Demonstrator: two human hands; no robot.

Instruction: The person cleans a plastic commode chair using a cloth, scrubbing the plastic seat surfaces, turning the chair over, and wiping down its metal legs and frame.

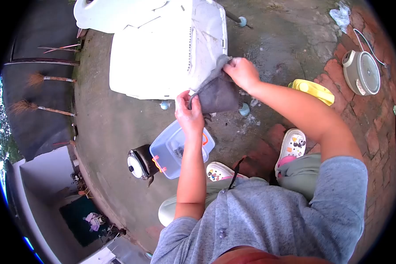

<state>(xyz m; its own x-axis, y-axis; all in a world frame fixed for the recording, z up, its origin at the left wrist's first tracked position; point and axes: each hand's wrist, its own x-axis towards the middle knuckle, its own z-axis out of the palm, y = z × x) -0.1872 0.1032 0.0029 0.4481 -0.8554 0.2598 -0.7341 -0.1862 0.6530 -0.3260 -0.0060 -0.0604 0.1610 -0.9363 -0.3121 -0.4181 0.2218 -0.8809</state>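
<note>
A dark grey cloth (218,94) hangs stretched between my two hands, its upper edge bunched. My left hand (190,115) pinches the near left corner of its edge. At the upper right corner, my right hand (243,74) is closed on the same edge. The cloth hangs against the near end of a large white plastic piece (149,61), which has a ribbed strip and is raised on legs with light-blue feet. Under my left forearm, partly covered by it, sits a translucent blue plastic box (166,152) with orange clips; something dark lies inside.
A dark kettle (141,162) with a pale lid stands beside the box. To the right are a yellow plastic container (313,91) and a lidded round pot (361,73) on red bricks. Brooms (53,79) lean along the left wall. The concrete has wet patches near my shoes (293,144).
</note>
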